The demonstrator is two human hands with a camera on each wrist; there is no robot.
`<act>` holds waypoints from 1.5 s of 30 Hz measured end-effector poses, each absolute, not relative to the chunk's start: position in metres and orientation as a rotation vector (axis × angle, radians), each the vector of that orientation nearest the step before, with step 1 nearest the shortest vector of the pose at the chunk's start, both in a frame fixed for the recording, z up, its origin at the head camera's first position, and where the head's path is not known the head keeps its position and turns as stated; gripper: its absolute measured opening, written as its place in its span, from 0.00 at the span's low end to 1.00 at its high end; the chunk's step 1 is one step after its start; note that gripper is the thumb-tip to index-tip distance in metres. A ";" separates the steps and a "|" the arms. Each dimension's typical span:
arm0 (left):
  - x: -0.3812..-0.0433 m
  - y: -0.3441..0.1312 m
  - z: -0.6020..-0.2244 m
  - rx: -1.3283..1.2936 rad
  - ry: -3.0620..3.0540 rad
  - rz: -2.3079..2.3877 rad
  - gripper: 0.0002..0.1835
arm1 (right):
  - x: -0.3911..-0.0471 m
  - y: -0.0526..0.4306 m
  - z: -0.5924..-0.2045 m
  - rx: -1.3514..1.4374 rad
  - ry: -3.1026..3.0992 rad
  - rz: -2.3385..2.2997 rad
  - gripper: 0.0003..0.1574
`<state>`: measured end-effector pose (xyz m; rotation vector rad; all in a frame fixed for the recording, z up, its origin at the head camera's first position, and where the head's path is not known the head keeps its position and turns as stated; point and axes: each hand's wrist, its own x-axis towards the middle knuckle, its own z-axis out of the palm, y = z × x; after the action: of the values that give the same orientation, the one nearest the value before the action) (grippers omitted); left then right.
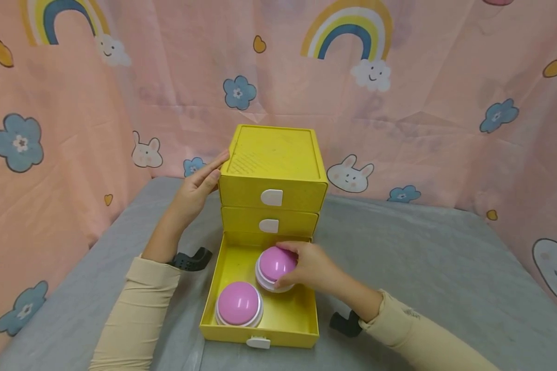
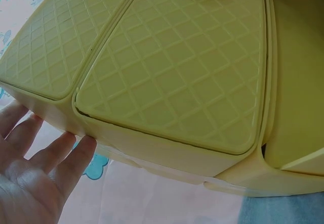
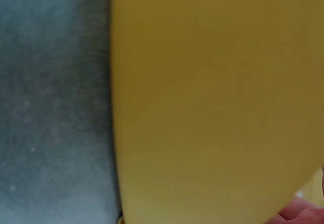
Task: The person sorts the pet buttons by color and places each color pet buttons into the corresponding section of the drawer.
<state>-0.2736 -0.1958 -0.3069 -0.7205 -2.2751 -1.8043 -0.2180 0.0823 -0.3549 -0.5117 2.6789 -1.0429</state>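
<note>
A yellow three-drawer box [image 1: 274,152] stands on the grey cloth, its bottom drawer [image 1: 288,319] pulled out toward me. My left hand [image 1: 192,196] rests its straight fingers against the box's left side; in the left wrist view those fingertips [image 2: 83,145] touch the side wall. Inside the drawer, my right hand [image 1: 313,265] grips a round pink-topped, white-based push-button light [image 1: 275,265] between thumb and fingers. A second such light [image 1: 238,304] sits at the drawer's front left. The right wrist view is mostly filled by a yellow wall [image 3: 212,92], with a bit of hand at its lower right corner.
The upper two drawers are closed, with white pull tabs [image 1: 272,197]. Grey cloth [image 1: 422,268] covers the table around the box. A pink printed curtain [image 1: 278,67] hangs behind and at both sides. Dark wrist-camera mounts [image 1: 192,259] sit on both wrists.
</note>
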 end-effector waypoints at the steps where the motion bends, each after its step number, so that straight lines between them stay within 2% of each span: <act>1: -0.273 -0.196 -0.307 -0.721 -2.273 -1.806 0.27 | -0.218 0.081 -0.356 -0.511 2.681 -1.035 0.48; 12: -0.273 -0.196 -0.307 -0.712 -2.280 -1.801 0.27 | -0.218 0.070 -0.362 -0.620 2.726 -0.866 0.48; 17: -0.273 -0.195 -0.307 -0.716 -2.286 -1.804 0.27 | -0.215 0.071 -0.356 -0.616 2.738 -0.940 0.48; 21: -0.273 -0.194 -0.307 -0.726 -2.285 -1.808 0.27 | -0.199 0.080 -0.336 -0.568 2.536 -1.285 0.38; 24: -0.273 -0.194 -0.307 -0.739 -2.279 -1.802 0.28 | -0.174 0.089 -0.323 -0.574 2.110 -1.534 0.28; 26: -0.273 -0.194 -0.307 -0.737 -2.276 -1.801 0.28 | -0.155 0.095 -0.320 -0.558 1.835 -1.593 0.26; 30: -0.273 -0.196 -0.306 -0.716 -2.277 -1.802 0.27 | -0.125 0.102 -0.331 -0.486 1.498 -1.596 0.29; 33: -0.273 -0.196 -0.307 -0.703 -2.284 -1.806 0.27 | -0.112 0.103 -0.342 -0.370 1.453 -1.553 0.28; 38: -0.273 -0.197 -0.307 -0.705 -2.290 -1.804 0.27 | -0.100 0.102 -0.363 -0.192 1.571 -1.423 0.22; 45: -0.273 -0.195 -0.307 -0.717 -2.285 -1.808 0.27 | -0.097 0.097 -0.401 -0.004 1.623 -1.401 0.29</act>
<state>-0.2734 -0.1953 -0.3073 -0.7170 -2.2849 -1.8078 -0.0967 0.0971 -0.4012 -0.0042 1.6233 -1.4006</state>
